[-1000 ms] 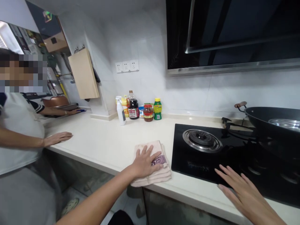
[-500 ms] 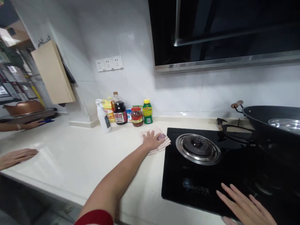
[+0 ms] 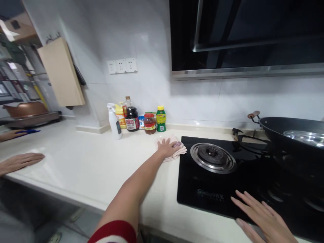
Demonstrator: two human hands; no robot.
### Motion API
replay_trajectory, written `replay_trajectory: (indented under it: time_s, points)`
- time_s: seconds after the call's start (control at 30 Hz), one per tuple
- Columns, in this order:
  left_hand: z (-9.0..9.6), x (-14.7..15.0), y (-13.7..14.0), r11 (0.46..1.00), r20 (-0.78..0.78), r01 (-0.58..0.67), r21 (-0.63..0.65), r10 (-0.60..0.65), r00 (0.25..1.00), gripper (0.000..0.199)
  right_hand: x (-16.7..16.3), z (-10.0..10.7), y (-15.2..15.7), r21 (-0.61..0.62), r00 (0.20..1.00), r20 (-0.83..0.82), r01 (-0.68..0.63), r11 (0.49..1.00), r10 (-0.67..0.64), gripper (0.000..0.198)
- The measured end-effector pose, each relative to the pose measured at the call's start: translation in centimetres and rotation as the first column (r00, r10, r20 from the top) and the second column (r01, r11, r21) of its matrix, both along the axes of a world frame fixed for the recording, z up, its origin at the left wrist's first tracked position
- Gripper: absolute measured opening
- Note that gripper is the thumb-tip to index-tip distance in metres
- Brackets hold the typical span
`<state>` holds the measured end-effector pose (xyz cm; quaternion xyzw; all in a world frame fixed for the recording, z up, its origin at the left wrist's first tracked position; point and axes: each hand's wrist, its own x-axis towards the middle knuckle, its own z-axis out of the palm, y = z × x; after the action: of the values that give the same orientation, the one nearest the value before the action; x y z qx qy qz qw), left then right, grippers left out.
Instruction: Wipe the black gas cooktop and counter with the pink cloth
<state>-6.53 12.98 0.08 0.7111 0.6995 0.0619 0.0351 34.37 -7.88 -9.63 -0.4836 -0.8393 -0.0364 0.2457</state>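
My left hand (image 3: 167, 149) presses on a pale pink cleaning cloth (image 3: 175, 156) with a purple print, fingers bent over it, on the white counter. The cloth lies beside the left edge of the black gas stove (image 3: 202, 195), below a jar with a red lid (image 3: 150, 124) and a green bottle with a yellow cap (image 3: 161, 118). Over the front of the stove, my right hand (image 3: 264, 216) is open with its fingers stretched out and nothing in it. The round burner (image 3: 213, 158) lies between my two hands.
A white spray bottle (image 3: 114, 122) and a dark sauce bottle (image 3: 131, 116) stand by the wall. At right, a large wok (image 3: 291, 138) sits on the stove under the range hood (image 3: 240, 37). A co-worker's hands (image 3: 22, 162) rest on the left counter, one on a blue cloth (image 3: 27, 131).
The view has shifted a little. The co-worker's hand with the blue cloth has moved left. My left hand stays on the pink cloth near the stove edge; my right hand stays open.
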Motion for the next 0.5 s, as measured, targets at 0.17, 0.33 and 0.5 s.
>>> replay_trajectory:
  time_s: [0.17, 0.33, 0.5]
  points:
    - [0.8, -5.5, -3.7, 0.983, -0.021, -0.183, 0.0, 0.183, 0.983, 0.085, 0.4, -0.4, 0.6, 0.007, 0.995, 0.083, -0.056, 0.998, 0.055, 0.063]
    - [1.6, -11.2, -9.0, 0.94, -0.04, -0.34, 0.019, 0.341, 0.939, 0.084, -0.1, -0.1, 0.5, 0.007, 0.996, 0.092, -0.015, 1.0, 0.014, 0.059]
    - [1.6, -14.0, -16.1, 0.923, -0.075, -0.383, 0.027, 0.384, 0.92, 0.078, -0.8, -0.1, 0.4, 0.013, 0.999, 0.039, 0.012, 1.0, -0.012, 0.059]
